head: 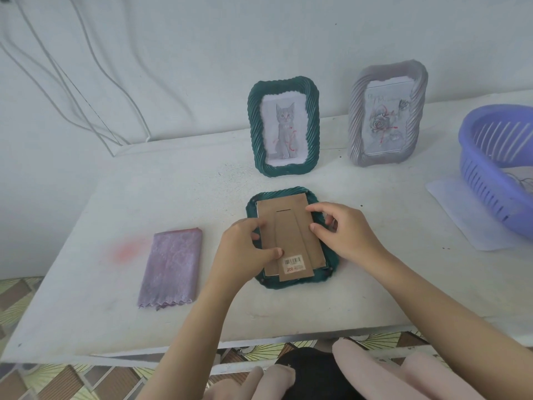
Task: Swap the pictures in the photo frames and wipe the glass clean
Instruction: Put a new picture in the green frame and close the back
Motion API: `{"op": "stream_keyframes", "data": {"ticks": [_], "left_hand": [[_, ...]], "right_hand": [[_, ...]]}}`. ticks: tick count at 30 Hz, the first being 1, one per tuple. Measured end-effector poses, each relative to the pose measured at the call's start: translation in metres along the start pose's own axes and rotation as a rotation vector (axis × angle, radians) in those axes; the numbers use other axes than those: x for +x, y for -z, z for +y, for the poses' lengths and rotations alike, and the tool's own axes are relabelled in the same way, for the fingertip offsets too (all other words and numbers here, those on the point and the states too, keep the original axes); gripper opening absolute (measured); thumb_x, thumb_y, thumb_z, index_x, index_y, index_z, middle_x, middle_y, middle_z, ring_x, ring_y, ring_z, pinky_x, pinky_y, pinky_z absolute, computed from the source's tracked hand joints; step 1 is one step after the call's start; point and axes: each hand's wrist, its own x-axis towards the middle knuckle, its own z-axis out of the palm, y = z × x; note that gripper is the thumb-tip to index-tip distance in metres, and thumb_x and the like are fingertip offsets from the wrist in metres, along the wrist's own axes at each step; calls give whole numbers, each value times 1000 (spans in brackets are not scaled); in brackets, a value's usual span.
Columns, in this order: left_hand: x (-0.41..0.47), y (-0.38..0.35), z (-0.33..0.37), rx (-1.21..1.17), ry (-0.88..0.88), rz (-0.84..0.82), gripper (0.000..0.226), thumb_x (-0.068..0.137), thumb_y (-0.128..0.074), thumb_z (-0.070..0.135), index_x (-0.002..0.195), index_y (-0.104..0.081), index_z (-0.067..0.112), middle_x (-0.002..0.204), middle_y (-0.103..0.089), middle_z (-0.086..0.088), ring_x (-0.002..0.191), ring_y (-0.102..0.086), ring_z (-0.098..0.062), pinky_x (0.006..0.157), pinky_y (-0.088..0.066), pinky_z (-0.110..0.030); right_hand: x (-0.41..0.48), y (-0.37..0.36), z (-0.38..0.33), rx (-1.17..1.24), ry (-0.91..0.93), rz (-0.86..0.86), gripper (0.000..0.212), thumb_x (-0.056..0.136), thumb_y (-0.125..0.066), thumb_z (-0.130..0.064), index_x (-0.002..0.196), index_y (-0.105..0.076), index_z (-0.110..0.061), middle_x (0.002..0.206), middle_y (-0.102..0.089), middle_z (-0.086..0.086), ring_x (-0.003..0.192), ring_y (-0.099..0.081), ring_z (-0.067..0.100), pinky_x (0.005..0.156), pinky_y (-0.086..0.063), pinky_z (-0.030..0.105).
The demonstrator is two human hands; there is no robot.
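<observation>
A green frame [331, 262] lies face down on the white table [86, 284] in front of me. Its brown cardboard backing [288, 235], with a barcode sticker near the bottom, sits slightly askew on it. My left hand [245, 252] grips the backing's left edge, thumb on top. My right hand [343, 232] pinches the backing's right edge. Behind stands a second green frame [284, 125] with a kitten picture. To its right stands a silver frame [386, 114] with a rose picture. A folded purple cloth [171, 268] lies to the left.
A purple plastic basket [499, 166] rests on a white sheet [467, 223] at the right edge of the table. White cables [86, 82] hang on the wall at the back left. The table's front edge runs just above my knees.
</observation>
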Motion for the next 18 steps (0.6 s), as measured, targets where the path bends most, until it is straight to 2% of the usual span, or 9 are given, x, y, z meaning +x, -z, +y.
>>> {"op": "stream_keyframes", "data": {"ticks": [3,5,8,11,14,16,18], "left_hand": [[0,1,0,17,-44,-22,68,69,-78,24,131,-50,19,129,-52,5,93,-52,-8,70,-34,-13],[1,2,2,24,-52,-44,69,70,-77,23,132,-49,17,134,-48,6,94,-52,-8,71,-34,-13],[2,3,2,60,-57,-79,68,70,-77,23,132,-50,15,138,-45,6,96,-52,-9,77,-35,-17],[4,5,5,183,-96,-103,60,72,-74,29,126,-55,12,142,-40,4,112,-46,-15,84,-31,-19],[10,10,5,470,-184,-69,61,71,-69,49,126,-56,27,150,-29,6,128,-26,-21,99,-21,-31],[15,11,3,453,-184,-33,52,72,-67,52,117,-62,28,148,-34,6,132,-25,-20,102,-18,-33],[20,9,-1,383,-185,54,38,75,-67,49,103,-70,23,140,-45,6,129,-32,-18,98,-19,-29]], "right_hand": [[0,1,1,4,20,-13,32,81,-66,-13,113,-65,-20,76,-50,-18,66,-45,0,64,-33,9],[-1,0,3,14,46,-23,32,81,-66,-12,112,-66,-18,96,-64,-13,70,-47,-2,66,-33,4],[1,-2,6,10,74,-38,31,81,-66,-11,112,-66,-15,120,-62,-3,74,-46,-8,68,-34,0],[2,-3,7,6,86,-60,30,82,-65,-9,111,-67,-12,125,-59,0,76,-40,-15,68,-32,-2],[3,-3,7,6,101,-71,28,82,-65,-8,109,-67,-10,126,-58,3,75,-37,-17,68,-32,-1],[4,-3,8,-2,96,-70,26,82,-65,-11,108,-68,-10,126,-58,4,73,-36,-17,71,-31,4],[5,-3,9,-1,81,-58,23,84,-65,-16,106,-69,-12,123,-58,4,74,-41,-12,75,-33,12]]}}
